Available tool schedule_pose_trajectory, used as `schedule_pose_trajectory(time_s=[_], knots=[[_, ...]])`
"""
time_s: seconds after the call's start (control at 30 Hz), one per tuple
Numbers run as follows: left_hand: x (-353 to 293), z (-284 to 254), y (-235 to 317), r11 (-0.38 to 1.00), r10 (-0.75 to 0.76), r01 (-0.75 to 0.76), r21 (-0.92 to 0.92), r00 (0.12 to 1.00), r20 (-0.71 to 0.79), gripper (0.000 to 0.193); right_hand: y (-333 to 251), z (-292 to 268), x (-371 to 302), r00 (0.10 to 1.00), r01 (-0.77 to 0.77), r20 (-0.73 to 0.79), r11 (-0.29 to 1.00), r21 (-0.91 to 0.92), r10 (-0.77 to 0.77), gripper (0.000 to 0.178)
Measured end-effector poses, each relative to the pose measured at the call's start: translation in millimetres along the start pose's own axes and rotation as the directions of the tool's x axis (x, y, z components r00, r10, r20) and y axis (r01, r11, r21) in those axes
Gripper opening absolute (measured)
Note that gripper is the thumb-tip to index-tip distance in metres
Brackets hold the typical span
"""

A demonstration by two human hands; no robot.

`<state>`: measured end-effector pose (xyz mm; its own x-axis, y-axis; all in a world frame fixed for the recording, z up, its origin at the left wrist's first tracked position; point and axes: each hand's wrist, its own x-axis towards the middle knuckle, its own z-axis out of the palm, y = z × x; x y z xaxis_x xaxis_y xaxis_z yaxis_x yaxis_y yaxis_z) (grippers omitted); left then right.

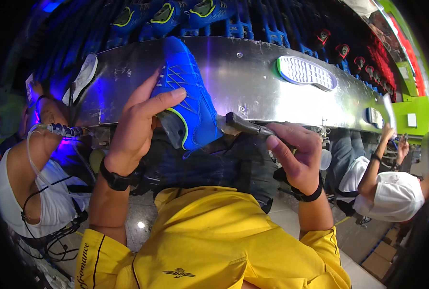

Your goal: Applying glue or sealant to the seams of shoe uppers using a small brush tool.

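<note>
A blue shoe upper with crossed grey laces and a lime-green collar edge hangs over the near edge of the metal ledge. My left hand is closed around its side, the thumb lying across the laces. Its toe points away from me and its heel is close to my body. In my right hand is a brush with a dark handle, gripped between thumb and fingers. The brush's pale tip is at the right side of the heel; whether it touches cannot be made out.
On the metal ledge lies a white sole, tread up, at right, and another white sole at far left. Blue shoe uppers stand on a rack beyond. Co-workers sit at left and right.
</note>
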<state>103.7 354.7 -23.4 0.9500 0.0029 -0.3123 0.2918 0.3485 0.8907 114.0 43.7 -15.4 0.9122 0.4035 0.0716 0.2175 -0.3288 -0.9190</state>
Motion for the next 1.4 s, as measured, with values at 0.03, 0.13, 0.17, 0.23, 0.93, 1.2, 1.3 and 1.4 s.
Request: schedule_pose_trajectory(time_s=[0.03, 0.13, 0.17, 0.23, 0.93, 1.2, 1.3, 1.4], knots=[[1, 2, 0, 0.999, -0.029, 0.029, -0.014, 0.999, -0.034, 0.055, -2, -3, 2, 1.000, 0.023, -0.001, 0.999, -0.040, -0.023, 0.022], [2, 7, -3, 0.996, -0.089, 0.086, -0.036, 0.992, -0.087, 0.045, -6, -10, 7, 0.997, 0.069, -0.021, 0.992, -0.108, -0.072, 0.020], [3, 9, -4, 0.992, -0.119, 0.114, -0.043, 0.987, -0.112, 0.041, -8, -13, 11, 0.995, 0.095, -0.026, 0.986, -0.137, -0.100, 0.019], [3, 11, -4, 0.988, -0.153, 0.147, -0.049, 0.981, -0.122, 0.040, -10, -16, 18, 0.987, 0.147, -0.045, 0.975, -0.165, -0.156, 0.019], [-13, 28, -19, 0.647, -0.588, 0.577, -0.499, 0.793, 0.156, 0.053, 3, -48, 74, 0.852, 0.494, -0.027, 0.821, -0.285, -0.522, 0.025], [-21, 41, -22, 0.538, -0.618, 0.647, -0.540, 0.739, 0.269, 0.041, 26, -42, 73, 0.878, 0.462, -0.072, 0.877, -0.135, -0.474, 0.027], [-23, 46, -22, 0.463, -0.602, 0.641, -0.612, 0.735, 0.313, 0.042, 37, -39, 69, 0.886, 0.450, -0.080, 0.888, -0.096, -0.457, 0.026], [-24, 48, -21, 0.446, -0.586, 0.646, -0.619, 0.734, 0.343, 0.041, 47, -36, 62, 0.904, 0.416, -0.087, 0.908, -0.052, -0.420, 0.025]])
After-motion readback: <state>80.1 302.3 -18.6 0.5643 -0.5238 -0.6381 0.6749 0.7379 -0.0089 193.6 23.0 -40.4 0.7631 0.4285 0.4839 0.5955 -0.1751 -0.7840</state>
